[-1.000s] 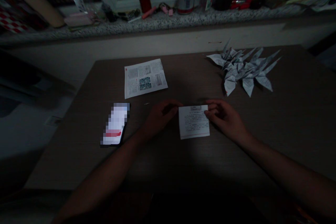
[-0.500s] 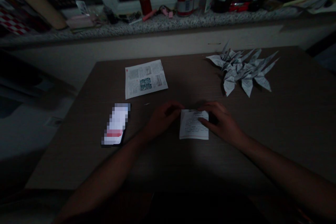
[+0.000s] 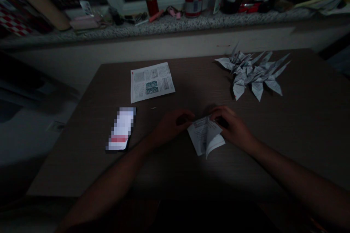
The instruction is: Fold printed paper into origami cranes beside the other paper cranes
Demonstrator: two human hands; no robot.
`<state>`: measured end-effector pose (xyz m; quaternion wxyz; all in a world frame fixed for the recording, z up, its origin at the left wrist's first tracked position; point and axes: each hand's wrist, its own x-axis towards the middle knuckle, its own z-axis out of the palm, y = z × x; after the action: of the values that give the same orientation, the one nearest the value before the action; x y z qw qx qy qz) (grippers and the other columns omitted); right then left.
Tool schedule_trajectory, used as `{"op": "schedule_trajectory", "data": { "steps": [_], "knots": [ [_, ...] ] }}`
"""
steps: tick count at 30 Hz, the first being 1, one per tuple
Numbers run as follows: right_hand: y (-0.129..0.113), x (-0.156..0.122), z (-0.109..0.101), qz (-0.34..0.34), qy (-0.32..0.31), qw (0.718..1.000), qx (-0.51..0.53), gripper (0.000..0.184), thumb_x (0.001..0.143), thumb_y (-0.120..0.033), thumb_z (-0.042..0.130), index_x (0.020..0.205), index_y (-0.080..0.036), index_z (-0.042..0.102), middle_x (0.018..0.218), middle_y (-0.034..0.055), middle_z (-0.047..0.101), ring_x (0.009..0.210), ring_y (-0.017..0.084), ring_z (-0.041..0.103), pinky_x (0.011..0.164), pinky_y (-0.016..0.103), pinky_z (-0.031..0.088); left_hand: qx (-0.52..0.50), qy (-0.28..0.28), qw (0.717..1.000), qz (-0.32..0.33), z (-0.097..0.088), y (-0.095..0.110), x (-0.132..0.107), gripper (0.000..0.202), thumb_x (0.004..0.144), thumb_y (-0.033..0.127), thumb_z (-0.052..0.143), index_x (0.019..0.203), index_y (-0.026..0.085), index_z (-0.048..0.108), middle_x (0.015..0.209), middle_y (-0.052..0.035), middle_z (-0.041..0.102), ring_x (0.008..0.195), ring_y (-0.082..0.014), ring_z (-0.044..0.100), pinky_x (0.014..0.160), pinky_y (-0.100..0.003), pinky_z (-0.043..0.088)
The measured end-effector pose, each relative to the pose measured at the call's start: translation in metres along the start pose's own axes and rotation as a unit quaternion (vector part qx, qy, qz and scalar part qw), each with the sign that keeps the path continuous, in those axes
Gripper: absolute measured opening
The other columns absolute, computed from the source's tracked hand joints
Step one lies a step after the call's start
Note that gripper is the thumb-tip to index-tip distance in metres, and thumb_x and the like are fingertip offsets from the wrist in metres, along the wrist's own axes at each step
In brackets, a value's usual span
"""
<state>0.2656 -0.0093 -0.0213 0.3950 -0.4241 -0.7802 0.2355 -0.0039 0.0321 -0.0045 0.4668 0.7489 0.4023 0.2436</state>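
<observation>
A small folded sheet of printed paper (image 3: 201,134) is between my hands, close to the middle of the table. Its layers stand partly apart at the lower right, with one flap curling up. My left hand (image 3: 180,122) pinches the upper left corner between thumb and fingers. At the upper right edge, my right hand (image 3: 225,120) is closed on the paper, its thumb and forefinger near the top fold. Shadow hides part of both sets of fingertips.
A printed sheet (image 3: 151,82) lies flat at the back left, and a phone (image 3: 120,129) with a lit screen rests before it. Several folded paper cranes (image 3: 251,72) are bunched at the back right. Behind the table, a stone windowsill (image 3: 175,27) carries jars, a can and bottles.
The paper was a flat, squared piece; it is now turned at a slant with its layers opening. My left hand has shifted slightly right and toward me.
</observation>
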Motion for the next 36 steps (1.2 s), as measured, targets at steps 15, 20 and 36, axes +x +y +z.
{"op": "schedule_trajectory", "data": {
  "steps": [15,20,36],
  "knots": [
    [0.017,0.001,-0.017,-0.058,-0.126,0.99,0.01,0.009,0.095,-0.025,0.07,0.103,-0.025,0.067,0.128,0.0109,0.067,0.121,0.027,0.065,0.097,0.043,0.054,0.233,0.044,0.968,0.078,-0.02,-0.02,0.007,0.021,0.101,0.012,0.053,0.113,0.02,0.069,0.114,-0.0037,0.068,0.106,-0.0173,0.067,0.095,-0.033,0.053],
    [0.017,0.001,-0.016,-0.075,-0.147,0.986,-0.017,0.009,0.094,-0.023,0.07,0.103,-0.025,0.069,0.129,0.0103,0.068,0.122,0.027,0.063,0.098,0.044,0.052,0.35,0.032,0.927,0.133,-0.021,-0.018,0.006,0.023,0.103,0.017,0.054,0.121,0.021,0.067,0.125,-0.0067,0.066,0.118,-0.0227,0.062,0.102,-0.04,0.05],
    [0.015,0.001,-0.018,-0.073,-0.104,0.99,-0.067,0.012,0.095,-0.016,0.066,0.103,-0.025,0.066,0.129,0.011,0.067,0.124,0.029,0.062,0.1,0.046,0.052,0.367,-0.076,0.907,0.192,-0.014,0.007,-0.011,0.029,0.101,0.042,0.063,0.124,0.026,0.072,0.142,-0.0086,0.059,0.136,-0.0281,0.051,0.115,-0.046,0.04]
  ]
}}
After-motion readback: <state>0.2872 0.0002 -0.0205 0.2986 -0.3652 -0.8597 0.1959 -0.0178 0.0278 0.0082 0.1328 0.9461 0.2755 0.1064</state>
